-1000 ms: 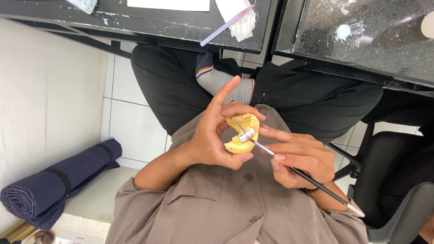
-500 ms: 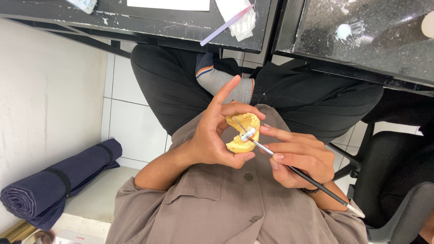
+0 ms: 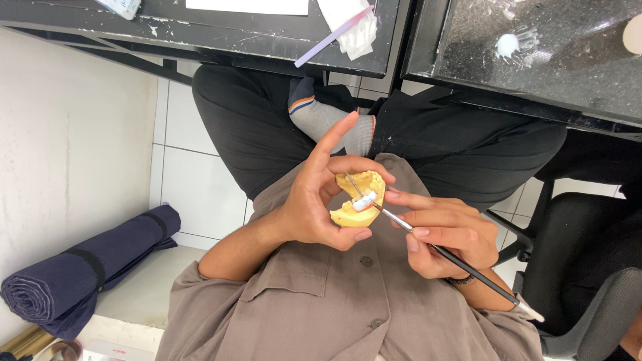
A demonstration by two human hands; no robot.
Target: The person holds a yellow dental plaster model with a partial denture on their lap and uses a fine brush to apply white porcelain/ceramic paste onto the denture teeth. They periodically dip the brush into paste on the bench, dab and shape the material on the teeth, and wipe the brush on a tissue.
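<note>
Brush tip on the yellow dental cast, both held close over my lap.

My left hand (image 3: 314, 200) pinches the cast (image 3: 358, 200) between thumb and curled fingers, forefinger pointing free. My right hand (image 3: 448, 237) pinches the thin brush (image 3: 461, 266) pen-fashion; its shaft runs from lower right up-left, bristles touching the cast's white patch.
</note>
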